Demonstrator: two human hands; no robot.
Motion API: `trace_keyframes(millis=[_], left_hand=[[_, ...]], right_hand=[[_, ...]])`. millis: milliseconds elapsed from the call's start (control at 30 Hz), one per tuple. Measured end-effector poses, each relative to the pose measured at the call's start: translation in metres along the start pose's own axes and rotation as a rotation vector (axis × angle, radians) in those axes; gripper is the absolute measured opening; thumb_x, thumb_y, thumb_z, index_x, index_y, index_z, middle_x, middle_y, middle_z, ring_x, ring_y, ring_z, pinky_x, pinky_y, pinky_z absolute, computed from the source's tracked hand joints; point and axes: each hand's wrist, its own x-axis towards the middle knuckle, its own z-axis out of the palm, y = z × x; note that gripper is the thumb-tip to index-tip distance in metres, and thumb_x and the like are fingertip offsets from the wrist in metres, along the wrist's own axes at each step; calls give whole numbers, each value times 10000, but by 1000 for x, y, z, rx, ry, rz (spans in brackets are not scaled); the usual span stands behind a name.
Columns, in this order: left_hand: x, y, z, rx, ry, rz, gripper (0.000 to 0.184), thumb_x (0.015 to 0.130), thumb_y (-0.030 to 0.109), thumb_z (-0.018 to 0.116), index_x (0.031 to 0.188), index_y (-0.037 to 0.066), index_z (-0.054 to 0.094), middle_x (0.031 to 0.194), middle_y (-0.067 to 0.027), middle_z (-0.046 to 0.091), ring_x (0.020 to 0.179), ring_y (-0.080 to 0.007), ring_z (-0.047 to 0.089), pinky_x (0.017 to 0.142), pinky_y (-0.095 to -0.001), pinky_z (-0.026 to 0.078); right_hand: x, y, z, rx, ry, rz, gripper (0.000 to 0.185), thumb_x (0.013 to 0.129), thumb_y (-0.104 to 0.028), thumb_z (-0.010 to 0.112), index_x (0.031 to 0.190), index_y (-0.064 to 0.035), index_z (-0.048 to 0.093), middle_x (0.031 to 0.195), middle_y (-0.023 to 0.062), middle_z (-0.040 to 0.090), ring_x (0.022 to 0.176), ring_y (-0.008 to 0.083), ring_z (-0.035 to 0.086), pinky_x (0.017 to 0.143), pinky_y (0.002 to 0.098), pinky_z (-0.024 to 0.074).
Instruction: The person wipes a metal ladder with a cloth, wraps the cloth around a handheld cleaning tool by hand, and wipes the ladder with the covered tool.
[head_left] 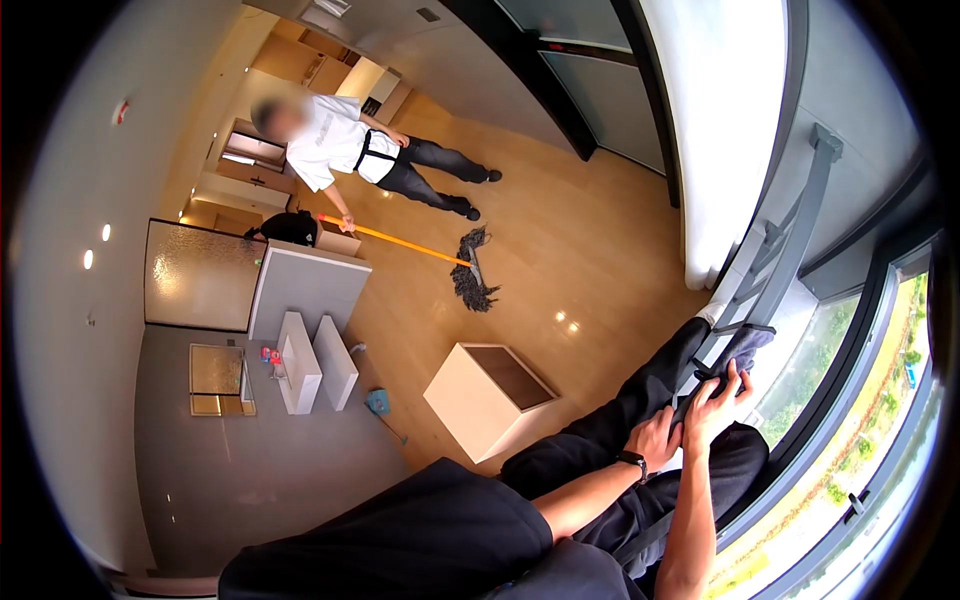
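A dark grey cloth pad (748, 347) with a black edge lies between my legs and the window side. My right hand (712, 408) has its fingers bent over the pad's lower part. Close beside it, my left hand (655, 440), with a dark band at the wrist, is closed at a narrow black part joined to the pad; my fingers hide most of that part. Under both arms are my legs in black trousers (610, 420). A grey ladder-like frame (795, 240) runs just beyond the pad.
A person (335, 150) in a white shirt holds a mop (474, 270) by its orange handle on the wooden floor. A pale box-shaped cabinet (480, 400) stands near my legs. Windows (870, 370) line the right; a white curtain (727, 130) hangs beyond. A blue dustpan (378, 402) sits by the wall.
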Motion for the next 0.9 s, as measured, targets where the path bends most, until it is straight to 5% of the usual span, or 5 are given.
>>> trace_keyframes(millis=[900], left_hand=[[-1,0,1,14,2,-1,236,907,204,521,1008,-1,464,855,-210,595,757,-400,606,635,-474,499]], right_hand=[[0,-4,3,13,42,-24,337,855,-50,549,1192,-57,559,1159,213,476,1090,399,491,948,459,407]])
